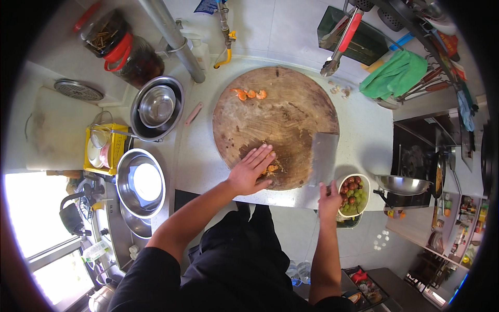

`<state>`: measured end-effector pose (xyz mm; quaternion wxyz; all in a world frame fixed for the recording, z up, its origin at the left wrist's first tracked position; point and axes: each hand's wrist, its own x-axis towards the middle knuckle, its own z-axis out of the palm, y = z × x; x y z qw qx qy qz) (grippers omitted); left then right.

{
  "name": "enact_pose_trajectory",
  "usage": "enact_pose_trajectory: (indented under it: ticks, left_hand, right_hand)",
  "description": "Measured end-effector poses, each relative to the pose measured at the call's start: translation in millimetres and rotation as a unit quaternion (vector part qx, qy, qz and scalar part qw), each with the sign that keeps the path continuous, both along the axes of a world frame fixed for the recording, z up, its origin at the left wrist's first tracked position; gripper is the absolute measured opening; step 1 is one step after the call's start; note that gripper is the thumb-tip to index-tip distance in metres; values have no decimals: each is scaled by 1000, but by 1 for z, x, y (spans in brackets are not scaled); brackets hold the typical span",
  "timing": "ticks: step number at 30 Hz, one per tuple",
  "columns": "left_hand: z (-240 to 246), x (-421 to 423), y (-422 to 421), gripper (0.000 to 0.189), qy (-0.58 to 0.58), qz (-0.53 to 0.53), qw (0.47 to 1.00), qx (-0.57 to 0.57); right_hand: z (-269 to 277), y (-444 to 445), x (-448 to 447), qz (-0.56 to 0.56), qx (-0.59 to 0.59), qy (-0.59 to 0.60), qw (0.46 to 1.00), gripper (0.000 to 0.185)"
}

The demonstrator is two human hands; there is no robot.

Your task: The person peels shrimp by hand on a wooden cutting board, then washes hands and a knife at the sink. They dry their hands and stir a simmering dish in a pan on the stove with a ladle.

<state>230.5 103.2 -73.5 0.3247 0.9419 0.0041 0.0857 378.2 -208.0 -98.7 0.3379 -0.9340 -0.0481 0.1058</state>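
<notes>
A round wooden chopping board [280, 117] lies on the counter before me. My left hand [251, 171] reaches over its near edge with the palm down and the thumb apart. Chopped orange pieces [271, 168], apparently shrimp, lie beside and partly under that hand; whether it presses on them I cannot tell. My right hand [329, 201] grips the handle of a cleaver. The slightly blurred, broad blade of the cleaver [324, 156] is over the board's right edge. Several peeled orange shrimp [249, 94] rest at the board's far left.
A white container of grapes [368, 195] stands right of my right hand, near a steel pan [403, 184]. Left are nested steel bowls [177, 113], a larger steel basin [121, 187] and a pink-handled knife [194, 113]. Small scraps [341, 90] lie beyond the board. Tongs [345, 39] hang above.
</notes>
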Motion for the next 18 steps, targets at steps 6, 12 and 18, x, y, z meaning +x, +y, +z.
enact_pose_trajectory:
  ticks: [6,12,18]
  left_hand:
    - [-18,8,-13,96,65,170,981,69]
    - [-24,28,-19,85,35,205,978,32]
    - [-33,32,-19,64,-51,310,949,-28]
  right_hand:
    - [0,69,-82,47,-16,-60,997,50]
    - [4,130,-107,93,-21,-95,991,50]
    - [-1,156,-111,165,55,-59,983,50]
